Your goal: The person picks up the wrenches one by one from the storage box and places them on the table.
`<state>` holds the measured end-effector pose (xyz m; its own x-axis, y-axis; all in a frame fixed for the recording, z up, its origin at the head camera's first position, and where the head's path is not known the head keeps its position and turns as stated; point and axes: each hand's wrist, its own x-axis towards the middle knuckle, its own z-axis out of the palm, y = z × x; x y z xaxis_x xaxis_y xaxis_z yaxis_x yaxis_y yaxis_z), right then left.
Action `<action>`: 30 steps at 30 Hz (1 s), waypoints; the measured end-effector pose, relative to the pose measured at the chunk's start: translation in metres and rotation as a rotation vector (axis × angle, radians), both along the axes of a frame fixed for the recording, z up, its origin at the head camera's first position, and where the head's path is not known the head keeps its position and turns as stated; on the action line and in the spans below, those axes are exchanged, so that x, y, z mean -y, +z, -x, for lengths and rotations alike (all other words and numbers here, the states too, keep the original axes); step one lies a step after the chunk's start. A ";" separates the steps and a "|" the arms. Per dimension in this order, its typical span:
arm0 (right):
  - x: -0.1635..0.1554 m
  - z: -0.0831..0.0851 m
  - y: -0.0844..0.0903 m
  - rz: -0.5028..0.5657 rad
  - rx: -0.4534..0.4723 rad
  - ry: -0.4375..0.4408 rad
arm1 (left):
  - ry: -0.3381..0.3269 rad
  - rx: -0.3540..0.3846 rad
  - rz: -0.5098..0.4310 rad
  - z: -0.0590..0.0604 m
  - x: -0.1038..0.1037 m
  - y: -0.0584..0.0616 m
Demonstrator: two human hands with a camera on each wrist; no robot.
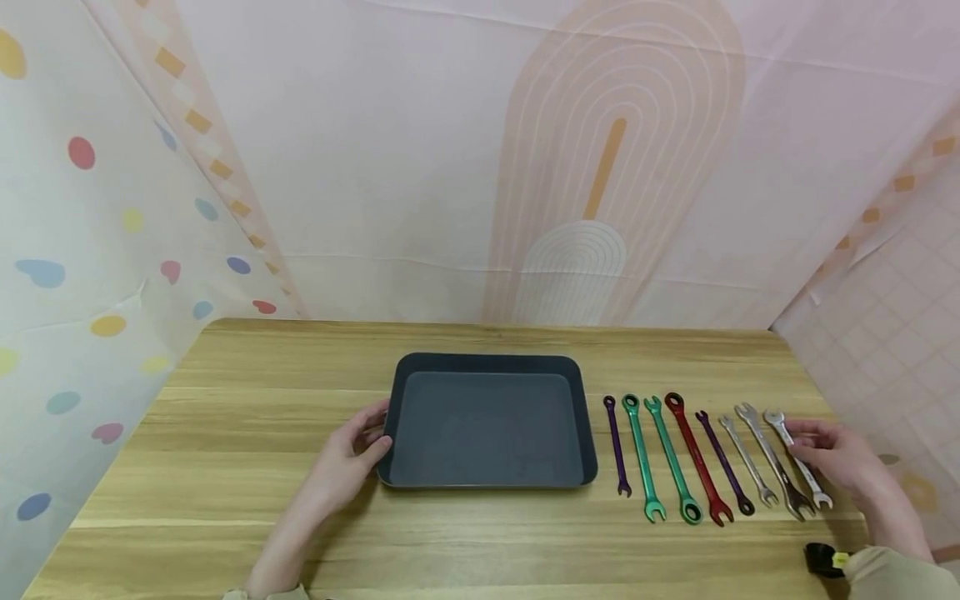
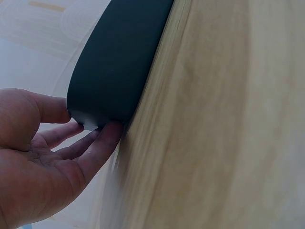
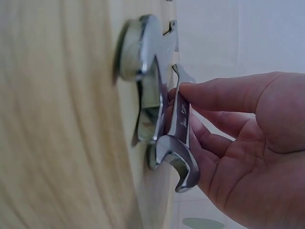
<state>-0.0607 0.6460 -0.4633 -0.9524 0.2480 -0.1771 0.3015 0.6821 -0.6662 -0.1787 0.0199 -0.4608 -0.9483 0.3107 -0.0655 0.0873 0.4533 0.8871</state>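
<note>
- Your right hand [image 1: 832, 454] pinches the outermost silver wrench [image 1: 799, 459], shaft between thumb and fingertips [image 3: 190, 90].
- Your left hand [image 1: 348, 454] grips the dark tray [image 1: 491, 479]; its corner sits under your thumb, fingers beneath.

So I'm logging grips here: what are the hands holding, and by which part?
The right hand pinches the rightmost silver wrench along its shaft. The left hand grips the dark tray at its left rim.
</note>
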 end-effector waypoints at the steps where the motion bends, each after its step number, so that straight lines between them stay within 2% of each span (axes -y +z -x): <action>1: 0.001 0.000 0.000 -0.012 0.001 0.001 | 0.000 0.002 0.000 0.000 0.000 0.000; 9: 0.006 0.002 0.003 -0.109 0.006 -0.005 | 0.001 -0.005 0.004 0.000 0.001 -0.001; 30: 0.008 0.001 0.005 -0.189 0.033 -0.006 | -0.006 -0.010 0.013 0.001 0.001 -0.002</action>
<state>-0.0619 0.6376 -0.4582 -0.9453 0.2854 -0.1578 0.3253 0.7921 -0.5165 -0.1798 0.0191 -0.4631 -0.9471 0.3151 -0.0604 0.0984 0.4646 0.8801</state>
